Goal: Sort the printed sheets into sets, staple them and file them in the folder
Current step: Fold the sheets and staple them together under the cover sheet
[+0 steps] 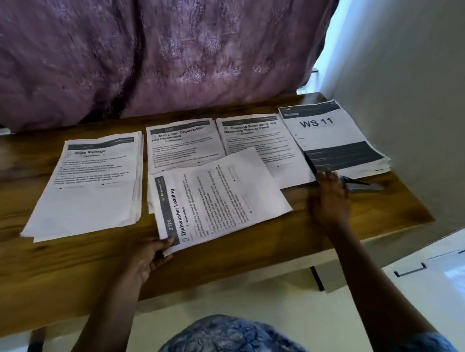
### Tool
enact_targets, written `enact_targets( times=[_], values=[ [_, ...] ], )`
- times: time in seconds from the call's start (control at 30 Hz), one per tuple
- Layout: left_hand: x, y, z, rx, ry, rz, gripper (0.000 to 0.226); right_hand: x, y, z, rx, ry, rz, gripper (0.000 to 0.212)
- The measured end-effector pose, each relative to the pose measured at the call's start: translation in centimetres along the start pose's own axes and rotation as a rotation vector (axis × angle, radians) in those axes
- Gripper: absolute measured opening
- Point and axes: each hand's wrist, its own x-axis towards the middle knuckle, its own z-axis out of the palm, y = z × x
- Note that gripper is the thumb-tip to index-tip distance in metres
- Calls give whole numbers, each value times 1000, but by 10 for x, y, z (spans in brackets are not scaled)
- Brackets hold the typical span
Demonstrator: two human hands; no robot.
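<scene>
Pinches Dishwasher Loading sheet [221, 194] at 6 o'clock on counter [63, 263] with left grip [151, 257], meets stapler [365, 185] at 3 o'clock with right grip [330, 200], closure indiscernible.

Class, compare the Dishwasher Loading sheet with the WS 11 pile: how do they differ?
The Dishwasher Loading sheet is thin and turned sideways; the WS 11 pile is thick, heading upright. The left hand pinches the sheet's corner; the pile rests on the table. Both are white printed paper with dark header bands.
</scene>
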Motion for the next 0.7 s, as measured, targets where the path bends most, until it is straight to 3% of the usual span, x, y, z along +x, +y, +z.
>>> enact_targets(
  times=[0.1,0.23,0.4,0.7],
  values=[
    [-1,-1,2,27,26,24,6,6,51,-12,-33,10,147,54],
    [-1,0,1,37,40,31,6,15,87,-21,-110,-24,156,56],
    [-5,-1,1,48,44,54,8,11,89,-24,-234,-53,52,40],
    [-10,-10,-6,-68,64,110,8,-57,14,5,-1,-73,-317,38]
  ],
)
